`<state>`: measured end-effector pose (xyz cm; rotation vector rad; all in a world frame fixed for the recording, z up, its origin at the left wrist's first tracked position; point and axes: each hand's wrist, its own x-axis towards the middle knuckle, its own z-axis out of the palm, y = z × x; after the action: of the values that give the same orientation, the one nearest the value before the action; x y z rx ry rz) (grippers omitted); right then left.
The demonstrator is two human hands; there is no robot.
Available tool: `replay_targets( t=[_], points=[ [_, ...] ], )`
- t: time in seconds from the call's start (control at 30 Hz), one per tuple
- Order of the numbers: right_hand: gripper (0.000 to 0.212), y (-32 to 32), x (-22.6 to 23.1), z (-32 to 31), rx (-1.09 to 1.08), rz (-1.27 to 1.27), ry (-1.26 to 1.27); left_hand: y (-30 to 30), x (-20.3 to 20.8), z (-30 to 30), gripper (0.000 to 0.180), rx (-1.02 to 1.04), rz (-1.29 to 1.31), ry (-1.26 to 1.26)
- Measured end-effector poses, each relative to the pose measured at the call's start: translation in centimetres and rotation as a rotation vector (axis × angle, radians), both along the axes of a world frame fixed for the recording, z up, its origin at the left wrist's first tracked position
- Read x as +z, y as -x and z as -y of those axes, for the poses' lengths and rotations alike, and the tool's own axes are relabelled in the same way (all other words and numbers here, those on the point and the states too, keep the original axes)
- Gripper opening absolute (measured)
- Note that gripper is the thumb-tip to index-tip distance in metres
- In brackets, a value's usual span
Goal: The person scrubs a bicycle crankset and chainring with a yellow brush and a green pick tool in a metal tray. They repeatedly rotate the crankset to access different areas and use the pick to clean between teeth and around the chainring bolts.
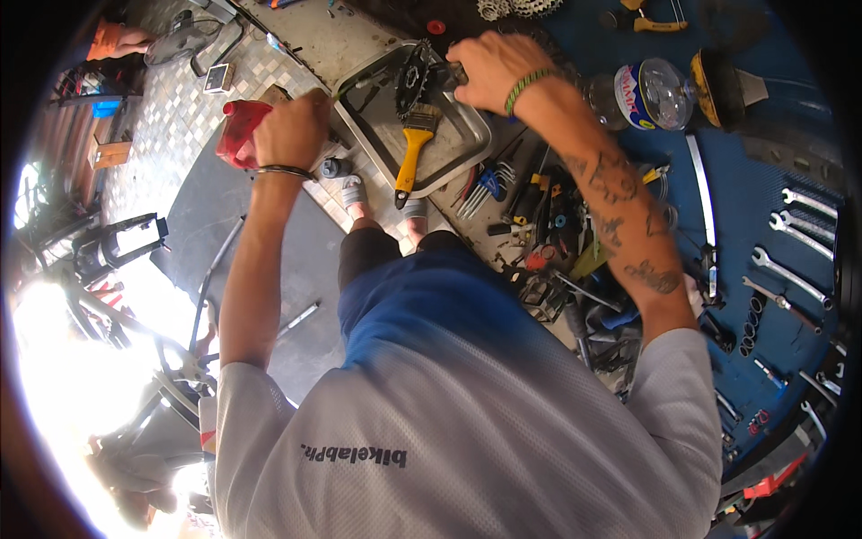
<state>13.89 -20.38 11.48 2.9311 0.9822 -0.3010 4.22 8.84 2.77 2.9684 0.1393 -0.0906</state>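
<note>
My left hand point(294, 133) is closed around a red plastic container point(241, 135), left of the metal tray point(348, 119). My right hand point(503, 70) is up at the tray's far right side, with its fingers wrapped round a dark crank arm point(440, 75). A black toothed chainring point(413, 83) on that crank stands edge-on above the tray. Just below the chainring, a paintbrush point(413, 153) with a yellow handle lies across the tray, its handle over the near rim. My right fingertips are partly hidden.
Right of the tray lie a blue-held hex key set point(489, 184) and a pile of hand tools point(543, 216). A clear plastic bottle point(664, 94) lies beyond my right forearm. Several wrenches point(790, 277) hang at the right, and silver sprockets point(521, 7) sit at the far edge.
</note>
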Motion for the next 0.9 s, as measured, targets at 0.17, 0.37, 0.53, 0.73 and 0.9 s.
replay_targets(
  t=[0.17,0.37,0.53,0.73,0.9],
  points=[
    [0.049,4.3,-1.6,-0.7,-0.117,-0.105,0.017,2.2,-3.3,3.3,0.024,-0.039,-0.007,-0.141],
    [0.048,7.3,-2.2,-0.6,-0.168,-0.038,-0.051,7.9,2.1,5.1,0.019,0.143,0.217,0.330],
    [0.055,9.1,-2.5,-1.7,-0.138,0.071,-0.064,10.1,3.7,10.9,0.019,0.183,0.211,0.512],
    [0.048,10.1,-2.5,-3.2,-0.058,0.231,-0.007,8.3,1.7,11.8,0.037,0.060,0.137,0.082],
    [0.043,10.7,-2.9,-4.0,-0.003,0.340,0.033,8.1,1.6,12.8,0.042,0.003,0.068,-0.013]
  ],
)
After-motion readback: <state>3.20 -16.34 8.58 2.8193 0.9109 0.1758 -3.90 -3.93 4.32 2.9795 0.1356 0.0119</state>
